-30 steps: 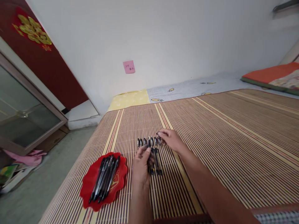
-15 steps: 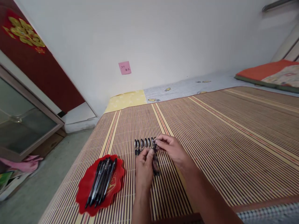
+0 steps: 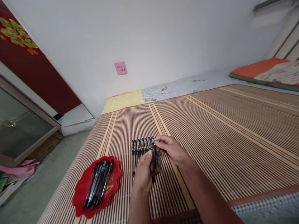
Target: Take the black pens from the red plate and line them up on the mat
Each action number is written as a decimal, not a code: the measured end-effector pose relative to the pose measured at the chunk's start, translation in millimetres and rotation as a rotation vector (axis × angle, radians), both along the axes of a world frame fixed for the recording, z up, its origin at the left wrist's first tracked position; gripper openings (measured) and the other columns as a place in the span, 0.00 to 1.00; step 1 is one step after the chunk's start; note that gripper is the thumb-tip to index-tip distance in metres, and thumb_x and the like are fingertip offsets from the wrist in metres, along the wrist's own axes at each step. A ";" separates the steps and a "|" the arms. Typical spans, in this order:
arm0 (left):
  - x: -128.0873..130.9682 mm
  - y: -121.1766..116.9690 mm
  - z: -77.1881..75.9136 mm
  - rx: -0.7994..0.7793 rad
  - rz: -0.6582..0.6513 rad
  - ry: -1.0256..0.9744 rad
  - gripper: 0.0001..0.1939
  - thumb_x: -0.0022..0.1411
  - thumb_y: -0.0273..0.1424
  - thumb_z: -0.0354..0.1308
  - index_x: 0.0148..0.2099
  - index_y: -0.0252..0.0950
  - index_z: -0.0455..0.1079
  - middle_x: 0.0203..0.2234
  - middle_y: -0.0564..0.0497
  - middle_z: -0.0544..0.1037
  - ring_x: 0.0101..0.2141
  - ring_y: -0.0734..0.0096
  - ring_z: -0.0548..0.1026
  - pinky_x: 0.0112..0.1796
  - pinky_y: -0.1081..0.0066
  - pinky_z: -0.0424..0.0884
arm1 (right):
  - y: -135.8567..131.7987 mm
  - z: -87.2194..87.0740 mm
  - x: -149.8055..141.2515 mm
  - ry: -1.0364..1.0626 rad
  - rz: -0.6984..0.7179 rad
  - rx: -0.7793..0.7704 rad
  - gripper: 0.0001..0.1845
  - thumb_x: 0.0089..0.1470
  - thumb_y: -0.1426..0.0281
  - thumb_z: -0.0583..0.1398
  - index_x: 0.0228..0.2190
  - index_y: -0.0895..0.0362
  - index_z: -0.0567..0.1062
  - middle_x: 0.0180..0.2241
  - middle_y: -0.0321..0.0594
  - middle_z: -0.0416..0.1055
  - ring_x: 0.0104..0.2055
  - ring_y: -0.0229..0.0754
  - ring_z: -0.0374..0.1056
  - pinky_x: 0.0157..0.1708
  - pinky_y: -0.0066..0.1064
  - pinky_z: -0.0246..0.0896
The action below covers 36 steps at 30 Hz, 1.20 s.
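A black pen (image 3: 154, 160) stands between my two hands, its top end pointing away from me. My right hand (image 3: 171, 149) is closed in a pinch at its upper end, thumb and forefinger together. My left hand (image 3: 144, 171) closes around its middle from the left, thumb against the barrel. Beyond and left of the hands, several capped pens (image 3: 135, 151) lie side by side in a row on the striped mat (image 3: 198, 133); my left hand covers the lower parts of some. To the left, a red scalloped plate (image 3: 80, 186) carries a pile of black pens (image 3: 99, 183).
The mat covers a bed against a white wall (image 3: 163, 37) with a pink note (image 3: 121, 68) on it. Folded orange bedding (image 3: 254, 71) lies at the far right. On the left are the floor (image 3: 56, 168) and a glass-panelled door (image 3: 21, 121).
The view has shifted slightly, moving the scene left. My left hand has turned and lowered a little, so the held pen and more of the row show.
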State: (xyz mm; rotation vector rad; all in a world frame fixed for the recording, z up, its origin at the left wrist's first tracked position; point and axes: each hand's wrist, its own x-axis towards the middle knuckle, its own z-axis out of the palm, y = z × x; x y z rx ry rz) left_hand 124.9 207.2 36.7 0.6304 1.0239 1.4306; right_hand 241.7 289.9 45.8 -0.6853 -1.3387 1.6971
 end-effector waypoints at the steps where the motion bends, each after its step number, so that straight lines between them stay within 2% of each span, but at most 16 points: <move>1: 0.5 -0.3 0.2 0.017 0.000 0.021 0.26 0.48 0.48 0.72 0.37 0.34 0.69 0.20 0.58 0.68 0.18 0.80 0.61 0.19 0.78 0.58 | 0.5 -1.1 0.4 0.008 -0.006 -0.006 0.16 0.46 0.57 0.69 0.30 0.57 0.79 0.22 0.31 0.66 0.24 0.33 0.59 0.25 0.27 0.51; 3: 1.2 -0.5 0.5 0.049 0.004 0.077 0.24 0.50 0.46 0.72 0.38 0.35 0.68 0.19 0.60 0.66 0.16 0.82 0.59 0.17 0.79 0.55 | 1.2 -3.3 1.0 0.018 -0.020 -0.021 0.17 0.45 0.56 0.70 0.30 0.57 0.79 0.21 0.30 0.65 0.22 0.32 0.57 0.23 0.27 0.50; 6: 0.7 -0.7 0.9 0.043 -0.021 0.073 0.22 0.51 0.46 0.71 0.35 0.36 0.66 0.19 0.60 0.65 0.16 0.82 0.59 0.17 0.79 0.57 | 1.3 -5.1 2.9 0.037 -0.013 -0.049 0.17 0.45 0.57 0.70 0.30 0.57 0.79 0.21 0.30 0.66 0.21 0.31 0.57 0.23 0.26 0.50; 10: -1.2 -1.7 0.4 -0.014 -0.131 -0.007 0.23 0.52 0.48 0.70 0.31 0.35 0.64 0.16 0.59 0.64 0.15 0.82 0.57 0.16 0.80 0.52 | 0.5 -3.9 7.0 0.064 0.006 -0.066 0.14 0.49 0.59 0.69 0.32 0.56 0.79 0.26 0.34 0.73 0.23 0.32 0.62 0.23 0.25 0.51; 13: -0.8 -2.6 -1.9 -0.032 -0.196 -0.023 0.24 0.52 0.48 0.69 0.29 0.36 0.63 0.15 0.59 0.63 0.14 0.82 0.55 0.15 0.79 0.48 | 1.2 -0.9 9.7 0.107 -0.014 -0.107 0.14 0.48 0.60 0.70 0.32 0.56 0.79 0.28 0.35 0.75 0.23 0.31 0.63 0.22 0.25 0.52; 17: -5.0 -4.5 -4.7 -0.037 -0.236 0.078 0.23 0.55 0.49 0.67 0.30 0.37 0.63 0.15 0.59 0.63 0.14 0.82 0.55 0.15 0.78 0.47 | 7.5 4.5 21.9 0.173 -0.141 -0.138 0.15 0.45 0.61 0.71 0.31 0.56 0.79 0.28 0.36 0.75 0.26 0.33 0.66 0.25 0.26 0.60; 20: -17.7 -6.5 -4.8 -0.040 -0.280 0.215 0.22 0.58 0.49 0.65 0.30 0.35 0.65 0.16 0.59 0.64 0.15 0.83 0.56 0.16 0.79 0.49 | 16.2 7.6 42.1 0.272 -0.350 -0.137 0.13 0.45 0.63 0.72 0.32 0.55 0.78 0.32 0.38 0.76 0.30 0.34 0.68 0.30 0.27 0.65; 22: -27.4 -6.6 -4.6 -0.049 -0.193 0.225 0.22 0.56 0.48 0.67 0.30 0.34 0.66 0.16 0.59 0.65 0.16 0.83 0.57 0.17 0.80 0.51 | 20.7 8.3 53.8 0.361 -0.493 -0.138 0.12 0.45 0.65 0.72 0.31 0.54 0.78 0.33 0.37 0.75 0.31 0.34 0.68 0.31 0.27 0.67; 24: -33.7 -4.9 -4.9 -0.050 -0.019 0.140 0.23 0.51 0.48 0.70 0.31 0.34 0.67 0.17 0.59 0.66 0.17 0.82 0.60 0.18 0.80 0.54 | 21.4 8.5 56.9 0.396 -0.550 -0.139 0.12 0.46 0.65 0.72 0.30 0.54 0.77 0.33 0.37 0.75 0.30 0.34 0.67 0.31 0.27 0.67; 26: -34.1 -1.8 -5.5 -0.046 0.143 0.019 0.23 0.48 0.45 0.73 0.33 0.34 0.69 0.20 0.56 0.71 0.19 0.79 0.66 0.19 0.80 0.58 | 16.9 8.8 48.4 0.361 -0.492 -0.133 0.11 0.47 0.64 0.71 0.32 0.55 0.77 0.33 0.38 0.76 0.30 0.35 0.67 0.31 0.29 0.67; 28: -29.0 1.4 -5.4 -0.049 0.248 -0.094 0.22 0.48 0.41 0.74 0.36 0.32 0.71 0.25 0.52 0.76 0.23 0.76 0.71 0.20 0.79 0.62 | 8.2 9.5 30.1 0.306 -0.372 -0.125 0.12 0.49 0.63 0.69 0.34 0.56 0.78 0.33 0.40 0.76 0.30 0.35 0.68 0.31 0.29 0.67; 32: -12.8 5.5 -1.4 -0.088 0.279 -0.278 0.11 0.57 0.33 0.67 0.38 0.30 0.74 0.28 0.48 0.78 0.23 0.76 0.72 0.20 0.79 0.63 | -12.6 9.4 -14.1 0.240 -0.177 -0.119 0.13 0.49 0.61 0.68 0.32 0.57 0.78 0.31 0.38 0.76 0.27 0.34 0.68 0.28 0.28 0.66; 36: -2.9 6.6 3.6 -0.129 0.340 -0.348 0.07 0.64 0.29 0.57 0.38 0.30 0.75 0.28 0.48 0.77 0.22 0.79 0.70 0.20 0.80 0.62 | -24.4 9.4 -37.5 0.166 -0.189 -0.065 0.12 0.53 0.60 0.64 0.32 0.57 0.76 0.30 0.38 0.76 0.25 0.33 0.67 0.24 0.25 0.64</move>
